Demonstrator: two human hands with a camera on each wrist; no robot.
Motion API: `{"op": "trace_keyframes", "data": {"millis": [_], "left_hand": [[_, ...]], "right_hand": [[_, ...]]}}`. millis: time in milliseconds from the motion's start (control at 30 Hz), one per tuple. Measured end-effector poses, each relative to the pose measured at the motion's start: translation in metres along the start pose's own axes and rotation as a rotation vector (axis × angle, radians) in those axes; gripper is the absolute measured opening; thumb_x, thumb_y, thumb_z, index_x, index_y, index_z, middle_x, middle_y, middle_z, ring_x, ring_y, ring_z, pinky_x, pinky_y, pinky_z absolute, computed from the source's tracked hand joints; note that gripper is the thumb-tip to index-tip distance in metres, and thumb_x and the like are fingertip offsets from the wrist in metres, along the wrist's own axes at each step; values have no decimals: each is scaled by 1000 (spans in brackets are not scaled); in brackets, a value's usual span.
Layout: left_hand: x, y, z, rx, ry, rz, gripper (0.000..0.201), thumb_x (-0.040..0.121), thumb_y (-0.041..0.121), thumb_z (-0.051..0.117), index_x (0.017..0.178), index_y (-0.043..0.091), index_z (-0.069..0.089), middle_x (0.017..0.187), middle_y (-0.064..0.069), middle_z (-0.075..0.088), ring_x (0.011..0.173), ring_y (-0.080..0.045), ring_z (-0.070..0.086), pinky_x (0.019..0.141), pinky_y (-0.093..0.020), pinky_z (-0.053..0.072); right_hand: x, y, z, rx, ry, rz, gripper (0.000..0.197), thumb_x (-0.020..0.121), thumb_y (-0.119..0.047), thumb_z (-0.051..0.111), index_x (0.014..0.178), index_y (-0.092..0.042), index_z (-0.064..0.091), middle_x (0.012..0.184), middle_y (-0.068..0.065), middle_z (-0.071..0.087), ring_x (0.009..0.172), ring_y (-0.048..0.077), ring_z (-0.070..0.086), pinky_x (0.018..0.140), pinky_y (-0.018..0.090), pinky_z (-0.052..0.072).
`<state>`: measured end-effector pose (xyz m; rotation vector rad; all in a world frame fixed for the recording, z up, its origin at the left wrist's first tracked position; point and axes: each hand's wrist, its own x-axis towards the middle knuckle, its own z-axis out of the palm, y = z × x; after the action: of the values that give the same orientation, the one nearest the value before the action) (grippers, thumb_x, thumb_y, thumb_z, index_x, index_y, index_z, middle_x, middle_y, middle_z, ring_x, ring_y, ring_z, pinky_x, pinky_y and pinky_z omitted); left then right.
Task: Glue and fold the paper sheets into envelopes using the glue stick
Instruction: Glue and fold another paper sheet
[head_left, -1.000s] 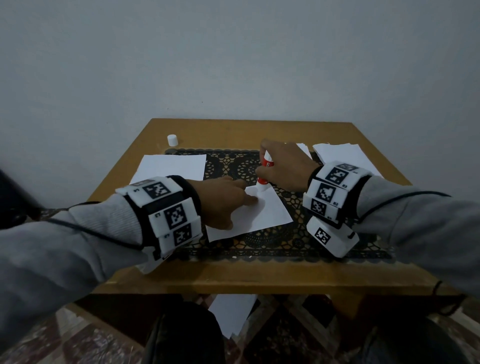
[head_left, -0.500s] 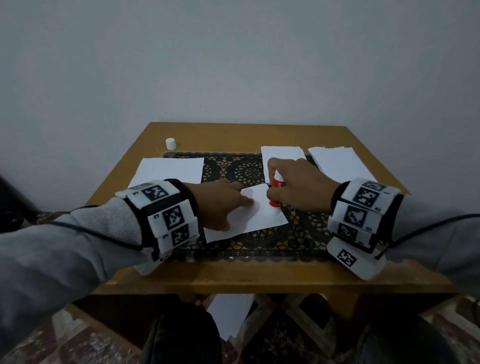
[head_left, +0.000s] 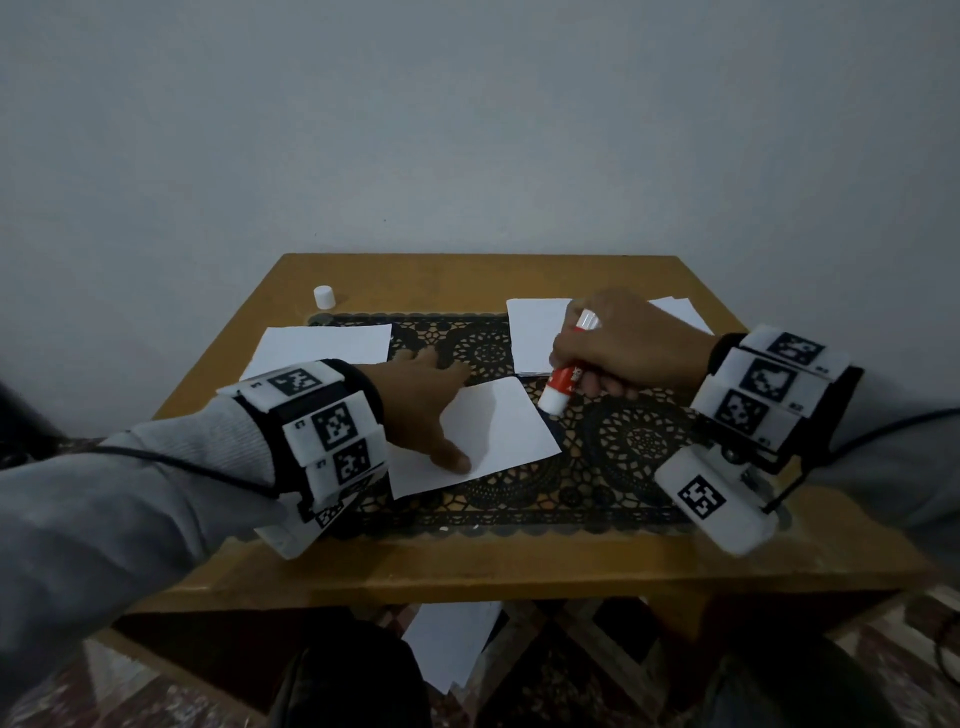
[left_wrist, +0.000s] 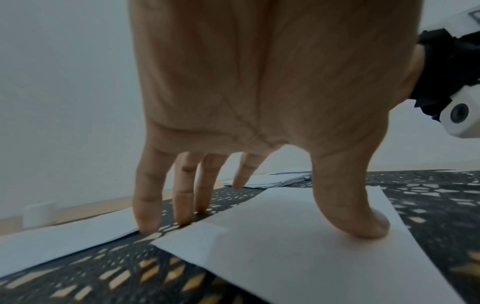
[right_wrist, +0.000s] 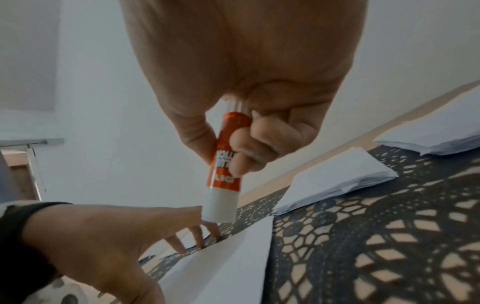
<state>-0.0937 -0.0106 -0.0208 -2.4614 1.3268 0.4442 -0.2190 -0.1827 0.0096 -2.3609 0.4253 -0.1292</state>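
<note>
1. The left hand (head_left: 421, 400) lies flat and spread on the folded paper sheet (head_left: 493, 436) at the middle of the worktop (head_left: 467, 566); the thumb presses the sheet, and the fingers (left_wrist: 145, 205) reach past its far edge onto the black lace mat (head_left: 623, 447).
2. Fingers straight, nothing gripped: that hand only pins the sheet down.
3. Over to the right hand (head_left: 628, 343): it is curled tight round the glue stick (head_left: 563, 387), orange barrel in the fist, white end pointing down and towards the left.
4. The stick's white tip hangs just beside the sheet's far right corner; whether it touches the paper or the mat, I cannot tell.
5. In the right wrist view the glue stick (right_wrist: 226, 170) is tilted, with thumb and curled fingers clamped on the orange label.
6. Behind the right hand, a small stack of folded sheets (head_left: 535, 332) sits on the mat near the far edge.
7. More white paper (head_left: 680, 312) shows beyond it, at the far right corner.
8. A flat sheet (head_left: 322, 348) lies towards the left edge, partly on the mat.
9. A small white cap (head_left: 323, 296) stands upright near the far left corner, well apart from both hands.
</note>
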Motion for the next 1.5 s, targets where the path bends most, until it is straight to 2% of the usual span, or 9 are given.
{"op": "trace_keyframes", "data": {"millis": [133, 300, 600, 767, 933, 1067, 1200, 1367, 1500], "left_hand": [[2, -4, 0, -10, -5, -59, 110, 64, 75, 65, 146, 18, 20, 144, -12, 27, 130, -31, 35, 106, -47, 37], [5, -7, 0, -89, 6, -20, 96, 63, 71, 69, 132, 17, 30, 135, -6, 43, 118, -23, 43, 99, -40, 41], [15, -16, 4, -119, 82, 14, 77, 57, 71, 73, 105, 27, 33, 115, 0, 38, 106, -18, 34, 96, -43, 40], [21, -18, -1, -165, 61, 26, 70, 60, 65, 76, 103, 24, 37, 106, 2, 43, 97, -16, 39, 78, -33, 38], [23, -21, -7, -284, 44, 43, 64, 66, 52, 80, 109, 19, 46, 104, 2, 53, 93, -16, 52, 71, -28, 42], [24, -25, -10, -437, 172, 78, 49, 71, 30, 82, 101, 19, 45, 92, 7, 53, 86, -15, 52, 61, -21, 40], [10, -31, -15, -588, 210, 180, 59, 78, 5, 73, 125, 23, 41, 99, -3, 64, 86, -22, 62, 68, -31, 53], [-20, -39, -17, -636, 0, 285, 47, 82, -11, 58, 112, 22, 69, 106, 11, 65, 84, -3, 65, 68, -16, 53], [-36, -38, -2, -693, -101, 218, 45, 77, -1, 60, 114, 23, 68, 115, 4, 62, 95, -13, 61, 74, -20, 52]], "right_hand": [[0, 6, 0, 26, 23, 14, 10, 87, -21, 63, 86, -15, 54, 61, 14, 68, 40, 16, 52, 37, 23, 40], [-5, 10, 2, 43, 45, 20, 17, 87, -20, 63, 91, -5, 58, 62, 13, 68, 39, 15, 51, 36, 22, 38], [-8, 13, 1, 28, 51, 13, 16, 87, -21, 64, 92, -7, 58, 63, 11, 69, 39, 13, 53, 37, 22, 41], [-8, 16, 2, 28, 49, 15, 16, 88, -22, 63, 92, -7, 58, 64, 12, 70, 40, 15, 53, 38, 23, 42], [-8, 17, 0, 37, 58, 8, 17, 87, -22, 63, 93, -7, 58, 62, 10, 69, 40, 13, 54, 38, 22, 42], [-6, 18, -2, 51, 59, 16, 18, 88, -23, 63, 94, -8, 57, 64, 11, 70, 40, 13, 54, 38, 23, 42], [-5, 19, -1, 72, 69, 21, 19, 88, -24, 64, 94, -8, 57, 65, 13, 70, 40, 14, 54, 38, 23, 41], [-5, 14, 2, 112, 102, -3, 19, 88, -23, 65, 92, -6, 58, 64, 11, 70, 42, 16, 55, 39, 24, 42], [-3, 2, 10, 127, 103, -29, 16, 88, -23, 65, 90, -8, 58, 65, 12, 70, 42, 16, 54, 39, 24, 42]]}}
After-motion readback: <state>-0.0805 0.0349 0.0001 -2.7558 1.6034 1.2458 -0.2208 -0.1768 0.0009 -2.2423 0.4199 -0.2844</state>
